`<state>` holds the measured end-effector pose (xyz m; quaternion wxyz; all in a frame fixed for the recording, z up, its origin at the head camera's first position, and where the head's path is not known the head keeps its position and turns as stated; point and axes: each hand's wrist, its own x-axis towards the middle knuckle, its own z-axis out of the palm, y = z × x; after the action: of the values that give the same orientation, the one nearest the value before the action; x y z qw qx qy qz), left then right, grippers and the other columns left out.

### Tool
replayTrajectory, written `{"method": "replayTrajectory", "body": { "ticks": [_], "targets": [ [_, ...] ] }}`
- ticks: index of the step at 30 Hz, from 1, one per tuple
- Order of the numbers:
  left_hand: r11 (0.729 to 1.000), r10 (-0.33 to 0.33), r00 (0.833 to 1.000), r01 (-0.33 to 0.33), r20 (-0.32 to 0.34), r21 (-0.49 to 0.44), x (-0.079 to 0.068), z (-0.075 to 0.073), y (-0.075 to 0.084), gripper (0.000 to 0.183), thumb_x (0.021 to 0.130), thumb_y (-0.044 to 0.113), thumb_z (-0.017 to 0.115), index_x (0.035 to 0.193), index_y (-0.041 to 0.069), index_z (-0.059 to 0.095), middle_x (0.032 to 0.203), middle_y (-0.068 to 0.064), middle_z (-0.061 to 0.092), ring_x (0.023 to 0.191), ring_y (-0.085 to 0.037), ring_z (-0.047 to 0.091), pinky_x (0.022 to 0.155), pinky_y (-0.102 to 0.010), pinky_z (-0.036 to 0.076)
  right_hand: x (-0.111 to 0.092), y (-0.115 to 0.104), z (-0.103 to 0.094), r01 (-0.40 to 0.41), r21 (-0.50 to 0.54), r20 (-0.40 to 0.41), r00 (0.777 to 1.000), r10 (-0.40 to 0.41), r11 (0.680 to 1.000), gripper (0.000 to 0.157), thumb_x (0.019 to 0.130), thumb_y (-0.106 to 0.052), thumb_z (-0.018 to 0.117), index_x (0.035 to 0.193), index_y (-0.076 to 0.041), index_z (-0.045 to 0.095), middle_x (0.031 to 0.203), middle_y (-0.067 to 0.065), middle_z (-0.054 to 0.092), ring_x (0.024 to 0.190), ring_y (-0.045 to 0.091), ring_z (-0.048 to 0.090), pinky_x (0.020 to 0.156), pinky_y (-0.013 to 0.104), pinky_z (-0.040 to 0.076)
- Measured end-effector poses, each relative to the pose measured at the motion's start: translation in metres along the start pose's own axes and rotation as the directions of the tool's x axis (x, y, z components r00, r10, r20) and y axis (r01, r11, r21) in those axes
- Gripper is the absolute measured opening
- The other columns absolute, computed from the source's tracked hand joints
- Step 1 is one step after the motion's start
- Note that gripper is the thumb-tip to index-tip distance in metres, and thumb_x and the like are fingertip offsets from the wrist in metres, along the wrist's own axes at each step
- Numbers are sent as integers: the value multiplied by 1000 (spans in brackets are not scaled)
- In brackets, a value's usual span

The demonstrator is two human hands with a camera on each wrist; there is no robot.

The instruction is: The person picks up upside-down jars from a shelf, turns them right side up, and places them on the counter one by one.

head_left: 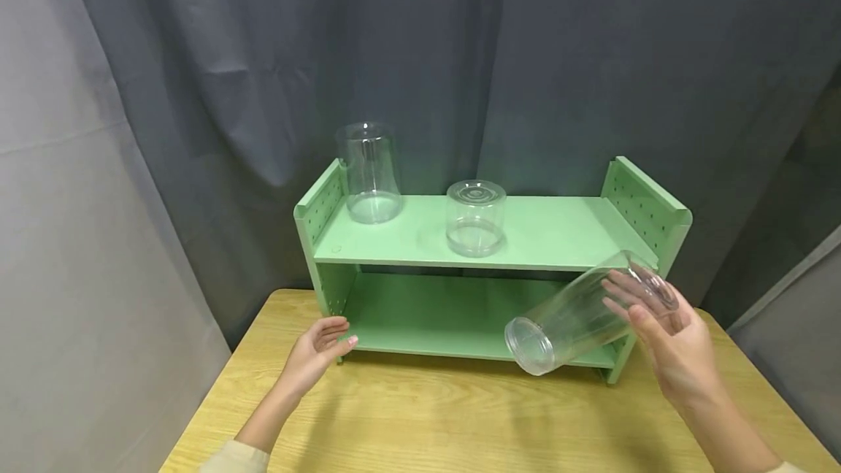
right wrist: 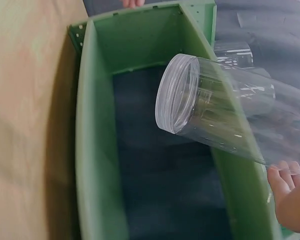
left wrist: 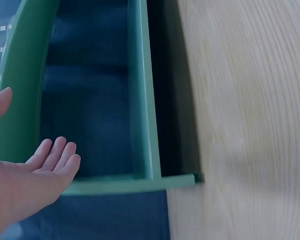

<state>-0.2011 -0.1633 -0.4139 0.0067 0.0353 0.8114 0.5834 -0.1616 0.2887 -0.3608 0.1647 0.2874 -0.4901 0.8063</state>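
Observation:
My right hand [head_left: 686,349] grips a tall clear plastic jar [head_left: 571,316] near its base, fingers behind it and thumb in front. The jar is tilted, its ridged mouth end pointing down and left, in front of the green shelf [head_left: 545,221]. In the right wrist view, that jar [right wrist: 230,110] overlaps the shelf's boards, and part of the hand [right wrist: 295,202] is cut off. My left hand [head_left: 309,360] holds nothing, fingers loosely bent and thumb apart, near the shelf's left end. The left wrist view shows this hand [left wrist: 35,185] palm up beside the shelf's side panel.
On the top board stand a tall clear jar [head_left: 372,174] at the left and a shorter clear jar [head_left: 476,221] mid-board, both bottom up. The two-level shelf has raised perforated side panels and stands on a wooden table [head_left: 420,422]. Dark grey curtains [head_left: 420,57] hang behind.

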Motion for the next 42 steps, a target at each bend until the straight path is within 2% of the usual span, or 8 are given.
{"method": "replayTrajectory", "body": {
  "ticks": [6, 10, 17, 21, 24, 28, 35, 42],
  "targets": [
    [996, 75, 995, -78, 73, 38, -1, 22, 10, 56, 90, 23, 71, 137, 5, 49, 142, -17, 54, 136, -39, 47, 116, -54, 37, -14, 22, 7, -69, 68, -110, 991, 76, 995, 41, 98, 8, 44, 138, 1, 48, 129, 14, 67, 116, 22, 68, 97, 31, 56],
    [992, 107, 985, -115, 135, 53, 0, 38, 14, 58, 89, 27, 73, 137, 6, 50, 142, -17, 54, 136, -37, 48, 117, -53, 37, -19, 35, 13, -97, 116, -118, 987, 110, 989, 40, 98, 9, 43, 137, 1, 48, 128, 14, 67, 116, 23, 68, 97, 31, 56],
    [969, 197, 934, -232, 298, 86, 3, 71, 23, 64, 89, 33, 72, 140, 5, 47, 145, -19, 52, 136, -38, 47, 117, -53, 37, -26, 53, 29, -176, 56, -180, 966, 183, 983, 35, 100, 2, 47, 133, -7, 51, 126, 6, 69, 114, 17, 69, 97, 28, 56],
    [934, 244, 906, -315, 345, 167, -2, 88, 26, 70, 86, 40, 73, 141, 5, 46, 146, -15, 52, 135, -35, 49, 115, -52, 39, -33, 62, 35, -223, 15, -181, 958, 222, 975, 35, 100, -3, 49, 135, -8, 49, 127, 3, 69, 115, 15, 68, 98, 27, 55],
    [910, 248, 896, -346, 369, 230, -7, 99, 28, 75, 83, 45, 74, 142, 8, 46, 147, -11, 52, 135, -33, 49, 113, -54, 41, -39, 68, 39, -235, -1, -171, 958, 231, 972, 35, 100, -4, 50, 135, -9, 48, 127, 3, 68, 116, 15, 67, 98, 26, 55],
    [895, 239, 886, -360, 398, 263, -13, 111, 31, 78, 81, 48, 75, 143, 11, 45, 147, -5, 52, 137, -31, 48, 111, -55, 43, -44, 75, 44, -235, -1, -156, 960, 232, 972, 35, 100, -7, 53, 135, -11, 50, 128, 3, 68, 116, 14, 67, 98, 26, 55],
    [872, 276, 863, -410, 424, 267, -21, 124, 32, 86, 78, 49, 78, 145, 9, 43, 145, -4, 54, 134, -25, 52, 112, -43, 46, -52, 81, 53, -269, -58, -128, 957, 261, 961, 38, 101, -13, 52, 139, -15, 46, 132, -1, 66, 119, 12, 65, 101, 23, 52],
    [856, 283, 860, -426, 424, 292, -27, 130, 25, 90, 75, 52, 80, 145, 11, 42, 144, -4, 55, 132, -25, 54, 110, -42, 47, -64, 86, 58, -302, -116, -139, 948, 285, 946, 40, 103, -15, 49, 142, -15, 42, 135, -2, 63, 120, 11, 64, 101, 23, 53]
  ]
}}
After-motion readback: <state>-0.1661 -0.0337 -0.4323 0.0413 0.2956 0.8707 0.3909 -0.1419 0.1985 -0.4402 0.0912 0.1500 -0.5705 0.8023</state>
